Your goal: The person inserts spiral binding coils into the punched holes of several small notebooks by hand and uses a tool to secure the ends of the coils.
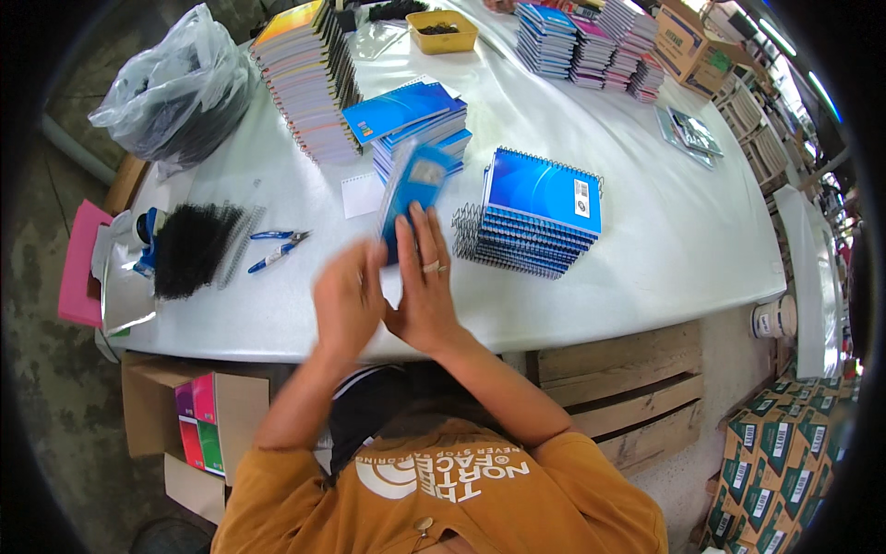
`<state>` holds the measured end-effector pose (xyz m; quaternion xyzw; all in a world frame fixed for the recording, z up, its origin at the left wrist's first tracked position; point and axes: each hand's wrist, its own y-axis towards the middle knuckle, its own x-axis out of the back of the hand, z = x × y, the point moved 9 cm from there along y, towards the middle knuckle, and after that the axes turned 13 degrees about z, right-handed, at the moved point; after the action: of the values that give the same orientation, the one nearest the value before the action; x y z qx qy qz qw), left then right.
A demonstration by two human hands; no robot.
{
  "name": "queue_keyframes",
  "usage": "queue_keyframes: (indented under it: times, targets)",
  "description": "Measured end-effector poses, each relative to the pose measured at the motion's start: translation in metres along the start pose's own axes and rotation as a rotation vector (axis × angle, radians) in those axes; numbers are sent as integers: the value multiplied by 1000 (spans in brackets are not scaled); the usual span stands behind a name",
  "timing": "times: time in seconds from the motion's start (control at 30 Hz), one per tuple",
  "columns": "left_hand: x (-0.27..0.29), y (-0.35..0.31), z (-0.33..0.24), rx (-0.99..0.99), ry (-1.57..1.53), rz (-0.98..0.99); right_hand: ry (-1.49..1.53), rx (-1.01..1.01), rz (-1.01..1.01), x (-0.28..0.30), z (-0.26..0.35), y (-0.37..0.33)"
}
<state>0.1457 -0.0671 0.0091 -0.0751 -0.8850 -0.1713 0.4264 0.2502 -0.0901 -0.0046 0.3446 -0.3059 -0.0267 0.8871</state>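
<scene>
Tilted upright over the table, a blue notebook (420, 180) is blurred by motion. My right hand (426, 272) grips it, with long fingers laid along its cover and a ring on one of them. At its left edge is my left hand (346, 295), its fingers curled together; blur hides what they pinch. Just behind stands a stack of blue notebooks (397, 111) without visible spirals. To the right is a pile of spiral-bound blue notebooks (544, 189). Blue-handled pliers (277, 249) lie to the left, beside a bunch of black spiral wires (194, 249).
A tall stack of spiral notebooks (309, 83) and a plastic bag (180, 92) of dark material stand at the back left. Farther back are a yellow tub (443, 39) and more notebook stacks (544, 42). A cardboard box (245, 406) sits below the table's front edge.
</scene>
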Motion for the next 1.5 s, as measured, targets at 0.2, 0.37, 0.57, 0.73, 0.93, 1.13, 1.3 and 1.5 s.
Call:
queue_keyframes:
  times: [0.2,0.37,0.57,0.73,0.93,1.13,1.3,1.5]
  targets:
    - [42,-52,54,107,-471,-422,698,-72,164,-31,-32,-12]
    - [-63,-45,143,218,-831,27,886,-389,457,-80,-92,-31]
    - [-31,-45,98,-157,70,47,1225,-395,447,-67,-73,-22]
    - [91,-6,219,245,699,-337,859,-220,559,-74,-61,-21]
    - [83,-14,276,508,740,-112,831,-178,671,-92,-64,-20]
    - [120,3,231,367,785,-243,833,-209,554,-82,-73,-21]
    - [119,2,205,189,-1,-212,902,-253,558,-89,-66,-16]
    - [24,-22,145,171,-448,299,844,-318,519,-84,-73,-15]
